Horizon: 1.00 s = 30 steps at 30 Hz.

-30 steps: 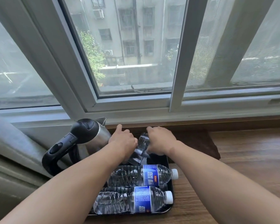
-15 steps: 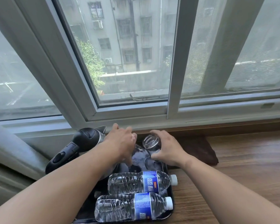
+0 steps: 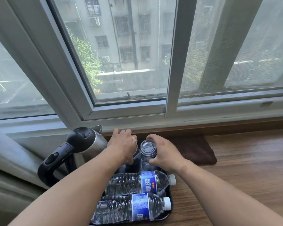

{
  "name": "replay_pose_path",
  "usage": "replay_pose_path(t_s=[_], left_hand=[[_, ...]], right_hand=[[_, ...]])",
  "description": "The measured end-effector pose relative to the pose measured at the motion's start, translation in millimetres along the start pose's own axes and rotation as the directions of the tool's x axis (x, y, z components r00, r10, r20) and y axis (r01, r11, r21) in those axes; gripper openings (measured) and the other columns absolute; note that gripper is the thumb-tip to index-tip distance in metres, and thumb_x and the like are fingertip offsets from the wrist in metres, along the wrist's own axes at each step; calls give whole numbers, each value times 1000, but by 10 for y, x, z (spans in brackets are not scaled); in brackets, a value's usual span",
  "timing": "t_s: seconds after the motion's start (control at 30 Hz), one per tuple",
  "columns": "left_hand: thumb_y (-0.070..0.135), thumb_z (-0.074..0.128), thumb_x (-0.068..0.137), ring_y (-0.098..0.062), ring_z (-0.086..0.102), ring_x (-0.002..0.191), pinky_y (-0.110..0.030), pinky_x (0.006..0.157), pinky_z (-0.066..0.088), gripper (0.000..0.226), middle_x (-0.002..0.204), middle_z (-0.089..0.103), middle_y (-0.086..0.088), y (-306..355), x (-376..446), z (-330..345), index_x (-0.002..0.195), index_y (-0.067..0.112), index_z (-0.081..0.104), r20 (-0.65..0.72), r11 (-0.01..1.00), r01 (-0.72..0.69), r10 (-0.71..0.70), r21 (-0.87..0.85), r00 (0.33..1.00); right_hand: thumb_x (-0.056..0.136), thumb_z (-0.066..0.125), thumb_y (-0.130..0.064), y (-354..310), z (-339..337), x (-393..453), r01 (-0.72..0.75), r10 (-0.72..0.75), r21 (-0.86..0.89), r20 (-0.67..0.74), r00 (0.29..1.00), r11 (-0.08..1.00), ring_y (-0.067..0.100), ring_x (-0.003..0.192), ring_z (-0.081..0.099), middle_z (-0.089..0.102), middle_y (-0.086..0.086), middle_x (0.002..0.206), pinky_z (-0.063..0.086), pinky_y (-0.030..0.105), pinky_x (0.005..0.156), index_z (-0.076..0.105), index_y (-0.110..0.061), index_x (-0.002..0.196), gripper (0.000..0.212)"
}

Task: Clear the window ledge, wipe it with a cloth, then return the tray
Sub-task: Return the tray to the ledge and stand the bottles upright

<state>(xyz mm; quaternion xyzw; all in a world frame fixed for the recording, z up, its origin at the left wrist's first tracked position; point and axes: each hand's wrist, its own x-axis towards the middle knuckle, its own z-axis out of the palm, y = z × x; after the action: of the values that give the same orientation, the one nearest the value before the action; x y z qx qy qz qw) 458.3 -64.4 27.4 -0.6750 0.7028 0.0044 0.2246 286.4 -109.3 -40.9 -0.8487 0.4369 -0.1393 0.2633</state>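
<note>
Tray [image 3: 170, 207] — black, lower centre on wooden ledge [image 3: 245, 168], long axis toward window; bare wood rightward. Right hand [image 3: 166, 153] grips upright glass [image 3: 148, 150]; left hand [image 3: 123, 144] curled over a second, grasp unclear. Bottles [image 3: 137, 181] lie crosswise.

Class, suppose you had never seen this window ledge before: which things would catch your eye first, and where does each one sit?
Two hands meet at the far end of a black tray: the right hand grips a clear glass, the left hand covers another. Two water bottles lie on their sides in the near part of the tray. A steel kettle stands to the left, and a dark brown cloth lies on the ledge to the right.
</note>
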Motion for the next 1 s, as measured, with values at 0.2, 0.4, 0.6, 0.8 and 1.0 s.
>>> replay_pose_path(t_s=[0.2,0.4,0.6,0.8,1.0], left_hand=[[15,83,79,-36,59,112,-40,87,50,69,130,40,-13,79,-5,101,132,11,40,0,914,96,-105,-395,994],[25,82,81,-33,54,124,-39,102,46,70,134,48,-12,81,-69,243,139,11,45,-75,786,140,-230,-602,970],[24,83,80,-29,54,124,-36,104,45,72,133,53,-9,70,-70,305,141,12,47,-124,746,124,-267,-654,956],[23,85,80,-31,51,128,-40,106,44,84,139,53,-11,83,-90,330,146,11,35,-109,723,150,-299,-674,948],[22,83,82,-29,50,129,-37,106,43,82,140,51,-11,97,-102,326,146,10,34,-111,735,143,-285,-663,952]], right_hand=[[69,82,-33,27,-16,-3,-28,27,-6,-10,1000,1000,19,118,53,60,-4,132,44,42,103,41,-30,142,84],[69,87,-34,74,-39,-17,-55,55,7,-15,998,998,16,116,56,60,-3,126,46,33,101,49,-23,137,79],[72,87,-33,68,9,-48,-67,68,22,-46,997,998,17,122,54,59,-1,133,44,32,106,44,-21,145,85],[73,86,-32,95,41,-50,-72,74,36,-53,996,997,16,122,54,59,-2,133,43,32,107,44,-21,145,84],[75,85,-31,93,52,-43,-85,86,27,-41,995,996,17,130,50,55,-1,142,40,32,112,38,-20,151,90]])
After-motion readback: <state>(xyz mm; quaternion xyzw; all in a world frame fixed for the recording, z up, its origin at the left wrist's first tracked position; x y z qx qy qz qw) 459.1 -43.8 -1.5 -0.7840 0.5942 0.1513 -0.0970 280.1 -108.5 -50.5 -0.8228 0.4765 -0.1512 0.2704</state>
